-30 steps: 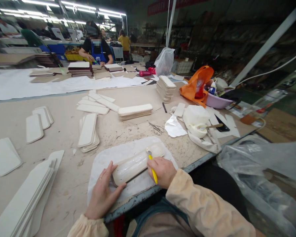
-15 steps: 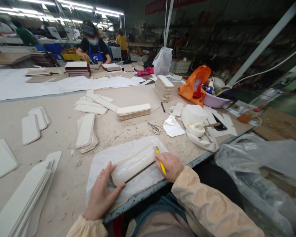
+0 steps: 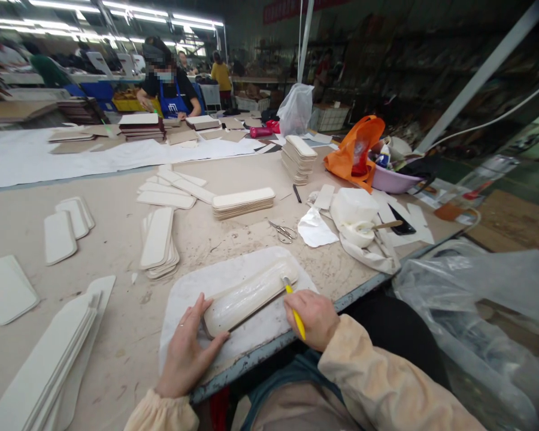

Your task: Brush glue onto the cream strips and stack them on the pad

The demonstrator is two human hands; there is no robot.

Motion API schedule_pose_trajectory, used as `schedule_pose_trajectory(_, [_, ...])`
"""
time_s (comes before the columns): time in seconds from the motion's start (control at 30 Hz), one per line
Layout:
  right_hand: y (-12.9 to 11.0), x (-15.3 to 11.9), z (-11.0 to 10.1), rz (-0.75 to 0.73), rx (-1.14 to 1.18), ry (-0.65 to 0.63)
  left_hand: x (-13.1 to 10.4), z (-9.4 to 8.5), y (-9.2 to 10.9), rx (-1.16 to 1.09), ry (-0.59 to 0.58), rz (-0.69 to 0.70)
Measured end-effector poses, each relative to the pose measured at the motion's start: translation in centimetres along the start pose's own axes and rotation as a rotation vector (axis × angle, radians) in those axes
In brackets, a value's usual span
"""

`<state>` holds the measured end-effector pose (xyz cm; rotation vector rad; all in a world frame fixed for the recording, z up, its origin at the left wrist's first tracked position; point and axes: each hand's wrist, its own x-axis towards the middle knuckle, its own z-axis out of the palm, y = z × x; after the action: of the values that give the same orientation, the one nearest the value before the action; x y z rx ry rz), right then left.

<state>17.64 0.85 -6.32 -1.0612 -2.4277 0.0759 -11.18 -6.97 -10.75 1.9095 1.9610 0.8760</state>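
Note:
A pale rounded strip (image 3: pixel 249 299) with a wet, glossy coat on top lies slantwise on a white sheet (image 3: pixel 186 293) near the table edge. My left hand (image 3: pixel 191 347) grips its near left end, thumb at one side and fingers at the other. In my right hand (image 3: pixel 315 317) is a thin brush with a yellow handle (image 3: pixel 299 314), closed between the fingers. The brush tip meets the strip close to its far right end. Beyond it are small scissors (image 3: pixel 284 232) and an opened white tub (image 3: pixel 362 233) of white paste with a wooden stick (image 3: pixel 386 225) in it.
Stacks of pale strips lie left (image 3: pixel 40 365), behind (image 3: pixel 242 200) and farther back (image 3: pixel 299 158). To the right are a crumpled white scrap (image 3: pixel 315 227), a phone (image 3: pixel 402 221), an orange bag (image 3: pixel 354 152) and a purple basin (image 3: pixel 393 179). Another person (image 3: pixel 170 90) works across the table.
My right hand has shifted slightly right and down with the brush, whose tip has moved down a little on the strip's far end. My left hand stays on the near end.

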Motion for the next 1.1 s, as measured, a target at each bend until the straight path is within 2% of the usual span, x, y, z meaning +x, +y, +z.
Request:
schedule_pose_trajectory(0.07, [-1.8,-0.1,0.6,-0.045,0.109,-0.016,0.0,0.0,0.1,0.010,0.002,0.004])
schedule_pose_trajectory(0.17, [-4.4,0.4,1.0,-0.055,0.405,-0.008,0.1,-0.1,0.2,0.012,-0.001,0.009])
schedule_pose_trajectory(0.23, [-5.3,1.0,0.8,0.019,0.616,-0.013,0.1,-0.2,0.3,0.004,-0.006,0.010])
schedule_pose_trajectory(0.33, [-4.9,1.6,0.3,0.186,0.790,-0.039,0.0,-0.2,0.3,-0.005,-0.017,-0.001])
schedule_pose_trajectory(0.47, [-2.6,1.7,0.1,0.301,0.717,0.012,0.0,-0.2,0.3,-0.001,-0.020,-0.015])
schedule_pose_trajectory(0.53, [-1.5,1.6,0.3,0.303,0.630,0.083,0.0,-0.2,0.4,0.001,-0.017,-0.004])
schedule_pose_trajectory(0.6, [-1.0,1.6,0.7,0.243,0.538,0.149,0.0,-0.2,0.4,0.005,-0.017,0.003])
schedule_pose_trajectory(0.7, [-1.8,1.8,1.6,0.085,0.368,0.152,0.0,-0.1,0.4,0.015,-0.017,-0.003])
schedule_pose_trajectory(0.8, [-4.2,2.0,2.7,-0.042,0.226,0.052,0.0,0.0,0.2,0.013,-0.020,0.003])
schedule_pose_trajectory(0.93, [-6.9,2.3,3.4,-0.168,0.241,-0.025,-0.1,0.1,0.0,-0.007,-0.010,0.020])
schedule_pose_trajectory(1.0, [-6.8,2.3,3.4,-0.169,0.308,-0.010,-0.1,0.1,0.0,-0.008,-0.007,0.024])
schedule_pose_trajectory(1.1, [-4.8,2.0,3.0,-0.087,0.371,0.076,-0.2,0.0,0.2,-0.015,-0.002,0.015])
